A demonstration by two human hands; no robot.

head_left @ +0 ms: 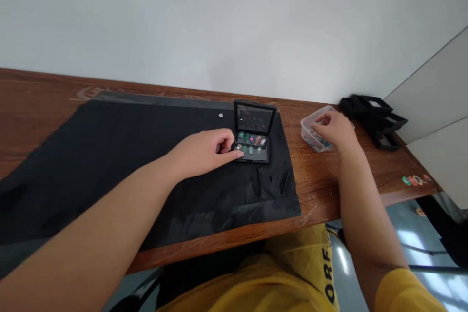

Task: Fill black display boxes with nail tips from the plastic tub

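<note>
A small open black case [255, 130] stands on a black mat [120, 161], its lid up and several coloured press-on nails in its base. My left hand [208, 150] rests at the case's left edge, fingers curled, fingertips touching a nail in the front row. My right hand [334, 129] reaches into a clear plastic tub [309, 129] of small coloured pieces on the bare wood to the right. What its fingers hold is hidden. A single tiny pale piece [221, 115] lies on the mat left of the lid.
The wooden table [36, 102] runs along a white wall. A stack of empty black cases [375, 118] sits at the far right corner. A few coloured nails [415, 180] lie near the right front edge. My yellow-clad lap is below the table edge.
</note>
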